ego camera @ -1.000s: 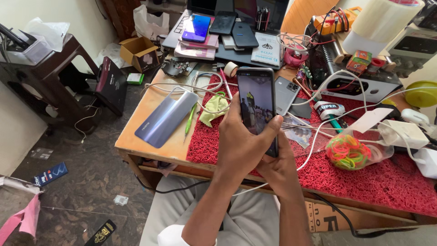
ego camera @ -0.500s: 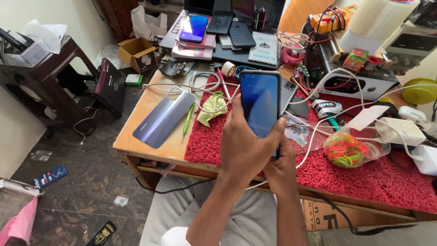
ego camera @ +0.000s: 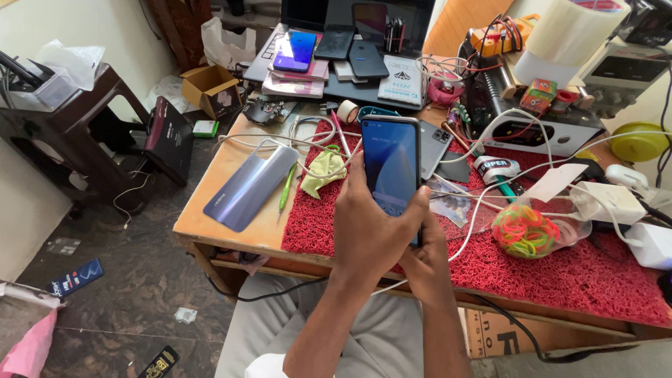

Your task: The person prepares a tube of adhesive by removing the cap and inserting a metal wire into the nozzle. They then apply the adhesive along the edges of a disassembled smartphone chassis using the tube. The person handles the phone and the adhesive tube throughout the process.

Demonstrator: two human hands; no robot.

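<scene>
I hold a smartphone (ego camera: 390, 164) upright over the red mat (ego camera: 490, 259), its screen lit blue. My left hand (ego camera: 371, 231) wraps around its lower half, the thumb resting on the screen. Underneath, my right hand (ego camera: 427, 262) cups the phone's bottom edge, mostly hidden behind the left hand. A white cable runs from under my hands across the mat.
A loose silver-blue phone back cover (ego camera: 248, 185) and a green pen (ego camera: 285, 187) lie at the table's left. A yellow cloth (ego camera: 322, 170), a bag of coloured rubber bands (ego camera: 528, 229), white chargers (ego camera: 609, 203) and several phones (ego camera: 336, 45) crowd the bench. A dark stool (ego camera: 70, 133) stands left.
The phone's screen went from dark to lit blue. My hands kept hold of it and shifted slightly right and lower over the mat.
</scene>
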